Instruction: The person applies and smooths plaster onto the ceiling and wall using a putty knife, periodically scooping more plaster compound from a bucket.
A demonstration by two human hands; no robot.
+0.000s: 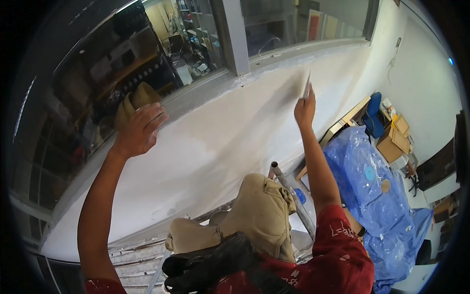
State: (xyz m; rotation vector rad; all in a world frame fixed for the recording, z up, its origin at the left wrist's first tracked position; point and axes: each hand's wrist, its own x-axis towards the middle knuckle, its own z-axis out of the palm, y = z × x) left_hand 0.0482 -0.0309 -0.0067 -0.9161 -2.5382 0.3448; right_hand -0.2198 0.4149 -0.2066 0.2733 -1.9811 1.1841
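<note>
My right hand point(304, 110) is closed around a putty knife point(308, 84), whose thin blade shows nearly edge-on and points up. It is in front of the pale, patchy plastered wall point(230, 132), just below the window frame point(313, 51), and casts a long shadow there. On the left, my left hand point(139, 130) is at the lower window frame, its fingers bent and its thumb apart from them. No tool shows in it. The dark glass behind reflects that hand.
Below me are my bent knees in tan trousers point(254, 210) and slatted planks point(139, 264). A metal scaffold tube point(293, 196) rises beside my right knee. Blue plastic sheeting point(367, 181) covers things at right, with cardboard boxes point(394, 142) and a blue chair point(373, 115) beyond.
</note>
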